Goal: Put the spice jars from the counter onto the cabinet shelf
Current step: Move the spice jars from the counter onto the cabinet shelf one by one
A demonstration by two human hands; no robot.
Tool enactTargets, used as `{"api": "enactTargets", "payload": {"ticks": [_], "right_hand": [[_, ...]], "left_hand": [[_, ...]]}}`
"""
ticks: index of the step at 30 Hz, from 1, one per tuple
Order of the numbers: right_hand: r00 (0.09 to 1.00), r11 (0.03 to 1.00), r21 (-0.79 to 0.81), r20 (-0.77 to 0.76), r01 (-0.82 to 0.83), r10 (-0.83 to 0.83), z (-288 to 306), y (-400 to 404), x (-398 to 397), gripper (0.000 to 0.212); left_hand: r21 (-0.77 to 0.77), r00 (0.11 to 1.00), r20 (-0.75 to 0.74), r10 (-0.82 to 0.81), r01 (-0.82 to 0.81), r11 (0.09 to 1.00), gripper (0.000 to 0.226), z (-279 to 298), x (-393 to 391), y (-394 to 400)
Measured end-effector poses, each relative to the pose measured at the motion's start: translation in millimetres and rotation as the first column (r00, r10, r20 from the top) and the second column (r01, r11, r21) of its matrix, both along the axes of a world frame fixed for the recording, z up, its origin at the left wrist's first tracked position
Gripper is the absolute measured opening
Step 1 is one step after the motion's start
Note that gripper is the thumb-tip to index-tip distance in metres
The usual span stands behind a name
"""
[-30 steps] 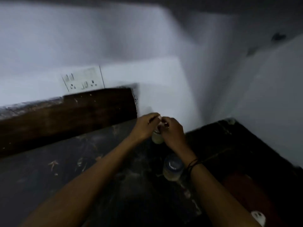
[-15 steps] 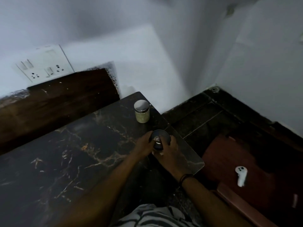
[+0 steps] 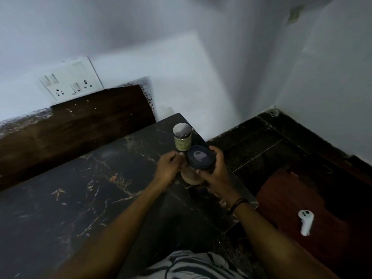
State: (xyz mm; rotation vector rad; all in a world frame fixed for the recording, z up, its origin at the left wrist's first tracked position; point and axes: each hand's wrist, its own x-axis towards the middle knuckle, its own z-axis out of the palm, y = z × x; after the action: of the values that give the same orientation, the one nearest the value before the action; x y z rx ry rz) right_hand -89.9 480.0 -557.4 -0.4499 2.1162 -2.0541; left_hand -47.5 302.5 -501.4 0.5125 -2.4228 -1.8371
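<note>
Wall socket panel (image 3: 70,78) sitting far left on the white wall, above a dark brown wooden board (image 3: 80,119). Dark marble table (image 3: 70,198) filling the left and middle. Left hand (image 3: 168,168) reaching in from near, fingers curled against the left side of a jar with a dark lid (image 3: 199,164); cannot tell how firmly it is gripping. That jar is standing near the table's right edge, pale contents showing under the lid, base looking like it is resting on the table. Just beyond it, a smaller jar with a silver lid (image 3: 182,136) and greenish contents is standing upright by the far right corner of the table, not touched by either hand. Right hand (image 3: 216,170) wrapping around the right side of the dark-lidded jar, thumb over the lid rim, black band on the wrist. Striped clothing (image 3: 191,264) showing at the near edge. Right of the table, dark floor (image 3: 261,141), then a reddish-brown surface with a white controller (image 3: 306,221) lying on it.
</note>
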Motion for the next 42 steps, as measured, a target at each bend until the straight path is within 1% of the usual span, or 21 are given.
{"api": "enactTargets", "payload": {"ticks": [1,3,5,8,10,11,14,18,21,23,25,28,32,36,39,42], "right_hand": [[0.996,0.995,-0.092,0.084,-0.028,0.036,4.0,-0.8,-3.4,0.086],[0.980,0.972,-0.230,0.178,-0.050,0.092,10.3,-6.2,-9.5,0.078],[0.962,0.938,-0.341,0.228,-0.068,0.153,15.4,-16.2,-13.1,0.064],[0.917,0.854,-0.516,0.307,-0.064,0.254,22.1,-36.4,-13.0,0.045],[0.870,0.812,-0.583,0.380,-0.039,0.315,23.5,-47.5,-9.7,0.038],[0.850,0.804,-0.595,0.414,-0.018,0.326,22.9,-51.4,-8.0,0.038],[0.807,0.812,-0.584,0.486,0.013,0.336,19.0,-59.3,-3.6,0.037],[0.757,0.839,-0.543,0.558,0.022,0.341,7.5,-66.1,1.4,0.051],[0.724,0.892,-0.451,0.613,-0.009,0.317,2.7,-73.2,7.1,0.045],[0.726,0.928,-0.367,0.619,-0.069,0.299,2.5,-78.4,11.0,0.043],[0.733,0.946,-0.306,0.619,-0.106,0.283,2.2,-83.0,14.4,0.044],[0.722,0.937,-0.332,0.622,-0.108,0.304,0.5,-87.9,20.7,0.046],[0.747,0.920,-0.368,0.574,-0.132,0.337,5.5,-89.9,21.8,0.046],[0.759,0.916,-0.378,0.553,-0.137,0.342,12.5,-89.1,18.6,0.041],[0.741,0.905,-0.407,0.568,-0.125,0.358,11.2,-87.3,18.5,0.045],[0.731,0.905,-0.411,0.583,-0.111,0.355,9.8,-87.4,21.5,0.050]], "left_hand": [[0.002,1.000,0.003,0.000,0.000,1.000,0.033,6.4,1.6,-5.7],[0.050,1.000,0.016,0.012,-0.013,0.999,0.027,17.0,3.5,-16.2],[0.201,0.999,0.041,0.024,-0.032,0.979,0.026,22.7,5.8,-22.2],[0.429,0.998,0.065,-0.001,-0.027,0.903,0.031,29.3,14.6,-26.0],[0.517,0.996,0.086,-0.023,-0.025,0.856,0.038,28.8,21.8,-29.6],[0.537,0.996,0.091,-0.023,-0.030,0.843,0.040,28.1,25.6,-31.7],[0.551,0.996,0.093,-0.012,-0.042,0.834,0.043,21.5,33.8,-38.9],[0.510,0.995,0.093,-0.027,-0.024,0.860,0.052,13.7,42.3,-44.6],[0.506,0.993,0.120,0.010,-0.070,0.860,0.054,4.2,49.5,-47.3],[0.508,0.990,0.123,0.072,-0.125,0.852,0.053,0.1,54.3,-49.1],[0.477,0.983,0.129,0.127,-0.174,0.861,0.057,-2.7,56.9,-51.3],[0.447,0.971,0.147,0.190,-0.237,0.863,0.057,-8.5,57.2,-54.5],[0.439,0.966,0.138,0.220,-0.259,0.861,0.042,-11.4,54.0,-62.1],[0.518,0.972,0.114,0.206,-0.235,0.822,0.025,-14.5,56.9,-72.1],[0.590,0.974,0.116,0.194,-0.225,0.775,0.025,-18.5,60.1,-75.1],[0.615,0.973,0.120,0.196,-0.228,0.755,0.026,-20.9,61.3,-74.8]]}}
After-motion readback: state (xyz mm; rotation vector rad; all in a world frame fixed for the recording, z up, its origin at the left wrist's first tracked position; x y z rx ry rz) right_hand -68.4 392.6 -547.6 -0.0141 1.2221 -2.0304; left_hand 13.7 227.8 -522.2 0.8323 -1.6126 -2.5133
